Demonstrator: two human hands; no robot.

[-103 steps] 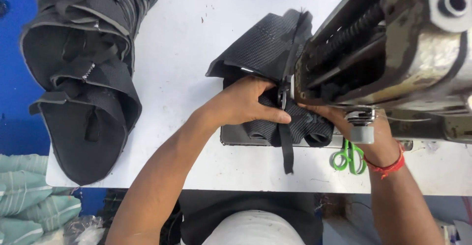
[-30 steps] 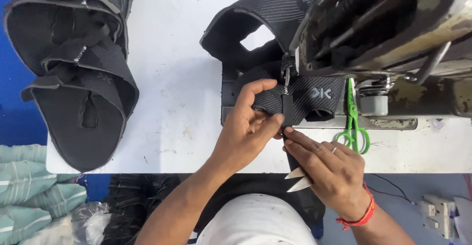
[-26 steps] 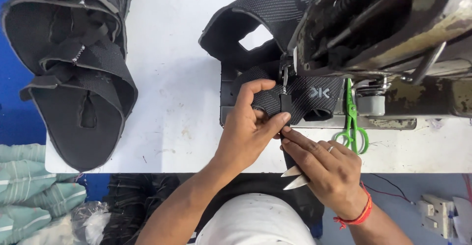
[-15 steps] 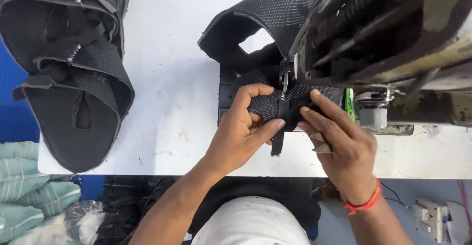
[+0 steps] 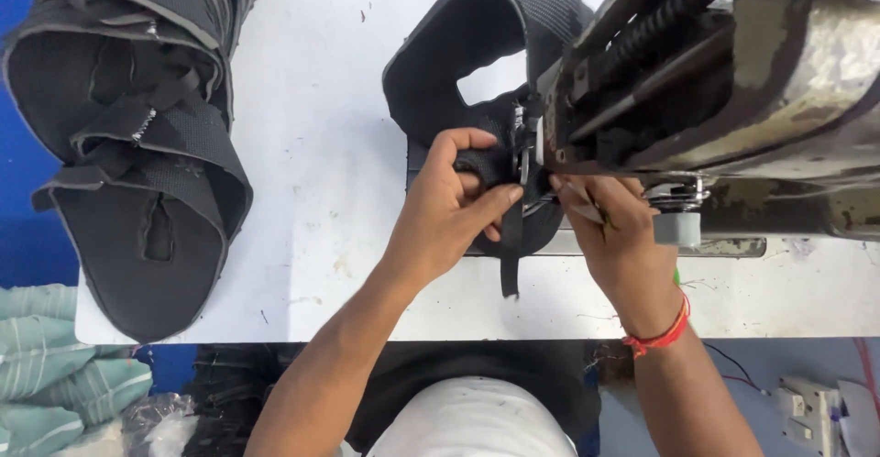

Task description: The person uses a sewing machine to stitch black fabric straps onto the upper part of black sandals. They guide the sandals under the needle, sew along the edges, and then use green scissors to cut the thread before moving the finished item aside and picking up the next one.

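Observation:
A black mesh fabric piece (image 5: 477,63) with a curved cut-out lies on the white table (image 5: 321,136) and runs under the head of a sewing machine (image 5: 724,81). My left hand (image 5: 454,214) pinches a fold of this piece just left of the needle, thumb on top. A narrow black strap (image 5: 511,255) hangs down from the pinch over the table. My right hand (image 5: 619,237), with a red thread band on the wrist, presses on the fabric under the machine head and holds a small metal snip between its fingers.
A stack of finished black strapped fabric pieces (image 5: 137,136) fills the table's left side. Striped green cloth (image 5: 55,384) lies below the table's left corner. The table's front edge runs just above my lap.
My right hand rose from the table's front edge to the fabric under the machine head. My left hand pushed the folded piece closer to the needle. The green-handled scissors are out of sight now.

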